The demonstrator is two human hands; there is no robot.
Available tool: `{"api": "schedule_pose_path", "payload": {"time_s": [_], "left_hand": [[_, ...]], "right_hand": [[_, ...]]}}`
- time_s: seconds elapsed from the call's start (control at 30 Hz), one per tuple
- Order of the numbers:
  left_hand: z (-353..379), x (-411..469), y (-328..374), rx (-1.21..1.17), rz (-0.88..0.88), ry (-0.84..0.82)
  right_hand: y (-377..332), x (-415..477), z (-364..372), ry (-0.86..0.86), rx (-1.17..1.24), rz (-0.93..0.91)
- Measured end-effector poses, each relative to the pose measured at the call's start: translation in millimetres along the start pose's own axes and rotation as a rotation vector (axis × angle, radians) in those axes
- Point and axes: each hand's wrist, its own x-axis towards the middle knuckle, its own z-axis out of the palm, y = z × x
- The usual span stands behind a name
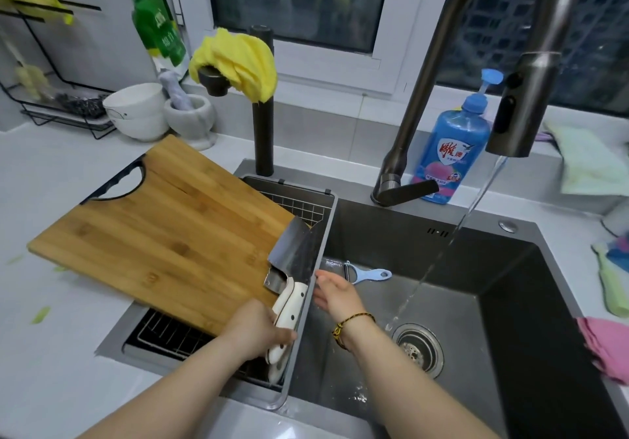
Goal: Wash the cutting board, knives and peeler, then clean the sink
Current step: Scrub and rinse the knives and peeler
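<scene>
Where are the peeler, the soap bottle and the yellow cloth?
peeler (371,275), head view, on its blue handle.
soap bottle (449,139), head view, on its blue body.
yellow cloth (238,60), head view, on its middle folds.

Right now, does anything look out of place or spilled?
Green scraps lie on the counter left of the cutting board, which sits askew over the drain basket. The tap runs with nothing under it.

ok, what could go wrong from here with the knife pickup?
1. The left hand grips the cleaver low on its handle. It could slip, and the open right hand is close to the blade.
2. The board lies tilted over the basket. Lifting the cleaver might nudge it into the sink.
</scene>
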Motion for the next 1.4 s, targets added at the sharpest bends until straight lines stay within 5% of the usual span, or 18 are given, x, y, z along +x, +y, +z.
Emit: {"api": "schedule_pose_path", "payload": {"time_s": [0.6, 1.07, 1.4], "left_hand": [[2.4, -14.4, -2.4, 0.481, 0.100, 0.206], [-3.7, -4.5, -4.9, 0.009, -0.001, 0.091], [0.8, -12.6, 3.4, 0.350, 0.078, 0.172]], "right_hand": [[5.3, -4.7, -9.7, -0.050, -0.003, -0.005], [26.6, 25.4, -35.2, 0.093, 0.045, 0.081], [40.4, 43.4, -27.0, 0.122, -0.052, 0.137]]}}
